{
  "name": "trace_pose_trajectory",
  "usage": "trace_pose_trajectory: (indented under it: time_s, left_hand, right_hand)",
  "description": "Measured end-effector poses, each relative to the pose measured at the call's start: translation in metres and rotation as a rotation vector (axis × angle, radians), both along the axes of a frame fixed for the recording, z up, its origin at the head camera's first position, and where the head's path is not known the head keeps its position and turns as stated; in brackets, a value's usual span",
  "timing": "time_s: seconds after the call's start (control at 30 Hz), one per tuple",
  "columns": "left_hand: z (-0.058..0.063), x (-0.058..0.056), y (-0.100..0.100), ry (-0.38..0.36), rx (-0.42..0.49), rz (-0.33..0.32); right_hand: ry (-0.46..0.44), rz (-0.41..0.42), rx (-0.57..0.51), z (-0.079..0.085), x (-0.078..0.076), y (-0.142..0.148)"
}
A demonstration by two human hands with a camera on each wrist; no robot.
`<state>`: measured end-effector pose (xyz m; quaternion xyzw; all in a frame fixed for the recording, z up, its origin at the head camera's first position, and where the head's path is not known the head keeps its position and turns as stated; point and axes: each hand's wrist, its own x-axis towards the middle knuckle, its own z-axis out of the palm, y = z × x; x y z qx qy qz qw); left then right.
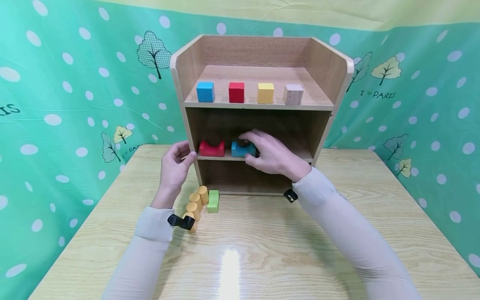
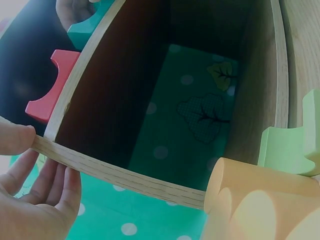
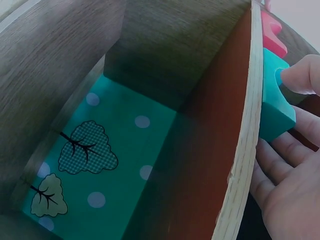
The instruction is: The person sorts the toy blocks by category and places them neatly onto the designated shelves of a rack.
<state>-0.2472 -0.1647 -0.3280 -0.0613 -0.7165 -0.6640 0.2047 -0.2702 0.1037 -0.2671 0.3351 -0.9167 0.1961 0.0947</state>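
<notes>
Pinching the blue arch block (image 1: 241, 153) with the right hand (image 1: 271, 155) on the middle shelf (image 1: 228, 158), at three o'clock from the red arch block (image 1: 211, 151), likely for a matching row. Gripping the shelf unit (image 1: 258, 106) at nine o'clock between thumb and fingers of the left hand (image 1: 174, 167), perhaps for steadiness. Seeing four cubes (image 1: 236, 92) toward twelve o'clock from the head alone, and patterned cloth (image 3: 135, 145) through the open back of the bottom compartment (image 3: 85, 65) from the wrists alone.

Four cubes (image 1: 236, 92), three notched blocks (image 1: 212, 152), at least four cylinders (image 1: 193, 210), one shelf (image 1: 247, 51)
</notes>
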Motion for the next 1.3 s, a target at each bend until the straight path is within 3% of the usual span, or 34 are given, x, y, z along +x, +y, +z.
trace_pose_trajectory:
  time_s: [0.73,1.3]
  left_hand:
    - [0.000,0.000,0.000,-0.012,0.004,-0.009]
    - [-0.001,-0.001,-0.001,-0.008,0.012,-0.009]
  right_hand:
    - [0.106,0.017,-0.077,-0.004,0.018,0.023]
    - [0.281,0.190,-0.165,-0.019,0.033,0.027]
